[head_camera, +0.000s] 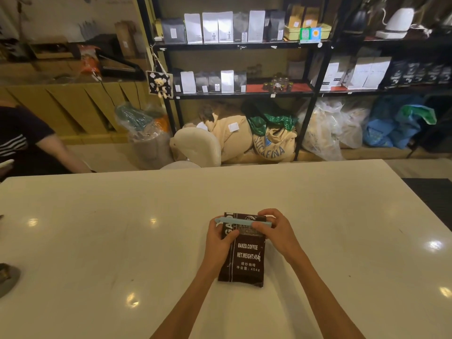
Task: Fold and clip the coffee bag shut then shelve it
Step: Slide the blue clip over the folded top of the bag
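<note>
A dark brown coffee bag (245, 260) with white lettering lies flat on the white table (122, 228), its top folded over. A light blue clip (230, 220) lies across the folded top. My left hand (220, 237) grips the bag's left edge, thumb pressing on the front just below the fold. My right hand (276, 228) holds the clip's right end and the bag's top right corner. The clip's right end is hidden under my fingers.
Black shelves (244, 46) behind the table hold rows of coffee bags and jars. Sacks and plastic bags sit on the floor under them. A cream chair (198, 146) stands at the table's far edge. Another person's arm (56, 148) is at the far left.
</note>
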The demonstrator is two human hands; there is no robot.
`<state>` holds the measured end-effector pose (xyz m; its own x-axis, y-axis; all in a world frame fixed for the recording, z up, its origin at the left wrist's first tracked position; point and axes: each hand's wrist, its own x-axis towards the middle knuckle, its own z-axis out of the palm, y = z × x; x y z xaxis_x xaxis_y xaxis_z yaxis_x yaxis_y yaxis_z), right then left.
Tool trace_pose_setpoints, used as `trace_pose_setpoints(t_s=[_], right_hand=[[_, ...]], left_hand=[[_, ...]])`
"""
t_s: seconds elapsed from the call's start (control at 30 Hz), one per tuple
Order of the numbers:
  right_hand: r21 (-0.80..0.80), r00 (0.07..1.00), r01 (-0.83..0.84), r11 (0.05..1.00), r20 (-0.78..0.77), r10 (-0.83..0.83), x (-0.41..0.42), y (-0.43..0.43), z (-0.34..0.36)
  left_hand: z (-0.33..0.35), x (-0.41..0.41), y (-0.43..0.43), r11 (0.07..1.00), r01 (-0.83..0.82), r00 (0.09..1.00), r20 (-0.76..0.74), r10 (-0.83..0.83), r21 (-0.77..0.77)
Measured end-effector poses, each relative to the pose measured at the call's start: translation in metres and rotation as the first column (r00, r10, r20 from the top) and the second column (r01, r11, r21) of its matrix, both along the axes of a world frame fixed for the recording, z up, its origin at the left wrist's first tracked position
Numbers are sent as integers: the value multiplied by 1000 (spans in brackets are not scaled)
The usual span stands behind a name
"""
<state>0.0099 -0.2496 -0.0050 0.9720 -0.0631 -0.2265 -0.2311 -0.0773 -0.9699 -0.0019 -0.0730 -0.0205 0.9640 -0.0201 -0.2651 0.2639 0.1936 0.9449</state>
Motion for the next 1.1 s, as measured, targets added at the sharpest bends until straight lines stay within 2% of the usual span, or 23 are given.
trace_pose_setpoints(t_s=[0.23, 0.37, 0.47, 0.63, 0.83, 1.1], right_hand=[[79, 998, 62, 995, -29, -60, -3, 9, -4], [277, 975, 199, 940, -149, -163, -5, 20, -14], [372, 966, 216, 903, -216, -142, -6, 30, -18], [372, 958, 242, 896, -241, -158, -4, 38, -15], [385, 952, 271, 882, -245, -185, -3, 40, -19], [357, 945, 300, 885, -236, -225, -4, 40, -25]], left_hand=[[1, 7, -1, 994, -61, 994, -98, 52, -90], [-1, 11, -3, 985, -119, 986, -133, 103, -123], [-2, 11, -3, 980, -130, 983, -149, 107, -150], [-3, 10, -1, 969, -134, 981, -166, 100, -208], [-4, 12, -3, 976, -164, 978, -149, 143, -144], [-8, 21, -8, 960, -262, 948, -214, 237, -99]])
